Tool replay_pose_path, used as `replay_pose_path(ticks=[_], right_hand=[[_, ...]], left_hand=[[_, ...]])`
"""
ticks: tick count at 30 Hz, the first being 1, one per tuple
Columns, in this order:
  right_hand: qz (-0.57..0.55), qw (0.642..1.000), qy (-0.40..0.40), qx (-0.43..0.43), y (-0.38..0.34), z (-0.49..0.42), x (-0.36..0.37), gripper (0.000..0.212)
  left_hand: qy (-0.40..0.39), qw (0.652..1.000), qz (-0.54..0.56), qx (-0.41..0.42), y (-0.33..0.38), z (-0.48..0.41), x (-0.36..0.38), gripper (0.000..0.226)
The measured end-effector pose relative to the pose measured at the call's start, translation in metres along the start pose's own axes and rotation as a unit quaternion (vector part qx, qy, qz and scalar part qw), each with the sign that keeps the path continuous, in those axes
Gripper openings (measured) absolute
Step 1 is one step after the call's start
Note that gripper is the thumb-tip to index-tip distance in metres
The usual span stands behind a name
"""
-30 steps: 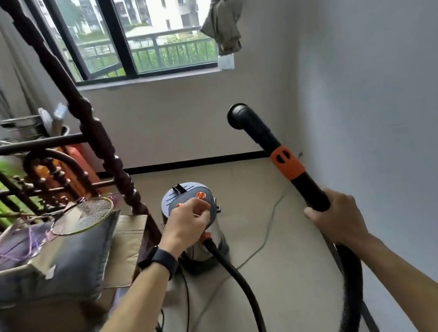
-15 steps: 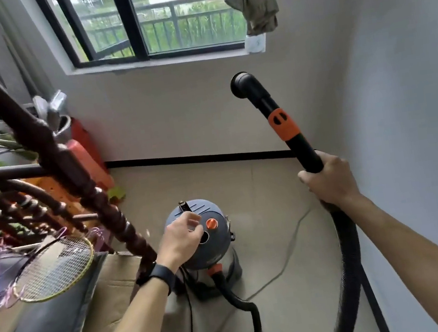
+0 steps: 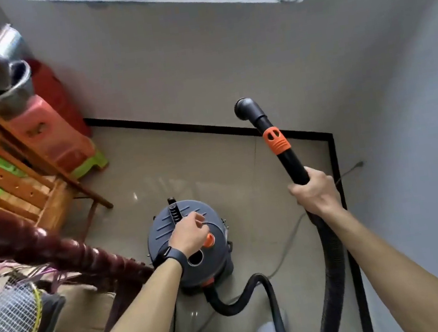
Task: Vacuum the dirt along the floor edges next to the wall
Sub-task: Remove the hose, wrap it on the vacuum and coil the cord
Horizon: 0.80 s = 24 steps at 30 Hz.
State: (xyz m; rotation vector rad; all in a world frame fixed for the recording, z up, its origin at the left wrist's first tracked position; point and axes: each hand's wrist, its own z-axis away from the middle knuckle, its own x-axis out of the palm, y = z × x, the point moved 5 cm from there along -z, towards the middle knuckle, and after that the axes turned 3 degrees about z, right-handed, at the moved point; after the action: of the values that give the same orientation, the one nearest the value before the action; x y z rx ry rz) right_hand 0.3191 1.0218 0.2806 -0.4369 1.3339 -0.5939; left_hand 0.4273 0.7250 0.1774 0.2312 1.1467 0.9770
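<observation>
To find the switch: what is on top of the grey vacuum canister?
On the vacuum canister lid: a black handle, an orange button, a round hole, and the left hand. The hand covers the handle's near end.

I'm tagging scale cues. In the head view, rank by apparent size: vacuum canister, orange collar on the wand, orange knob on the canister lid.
1. Vacuum canister.
2. Orange collar on the wand.
3. Orange knob; the left hand covers part of it, so its place below the collar is unsure.
</observation>
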Motion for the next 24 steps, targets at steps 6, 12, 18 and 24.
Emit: replay_pose_path(ticks=[6,12,18,24], right_hand=[[0.024,0.995,-0.092,0.021,0.028,-0.079,0.081,0.012],[0.077,0.975,-0.204,0.032,0.085,-0.092,0.195,0.014],[0.124,0.955,-0.26,0.068,0.14,-0.074,0.273,0.014],[0.143,0.952,-0.26,0.07,0.157,-0.067,0.295,0.014]], left_hand=[[-0.003,0.994,-0.029,-0.109,-0.034,-0.06,0.047,0.033],[0.021,0.979,-0.107,-0.174,-0.085,-0.095,0.104,0.03],[0.067,0.963,-0.211,-0.151,-0.121,-0.125,0.151,0.04],[0.14,0.924,-0.352,-0.053,-0.134,-0.139,0.169,0.021]])
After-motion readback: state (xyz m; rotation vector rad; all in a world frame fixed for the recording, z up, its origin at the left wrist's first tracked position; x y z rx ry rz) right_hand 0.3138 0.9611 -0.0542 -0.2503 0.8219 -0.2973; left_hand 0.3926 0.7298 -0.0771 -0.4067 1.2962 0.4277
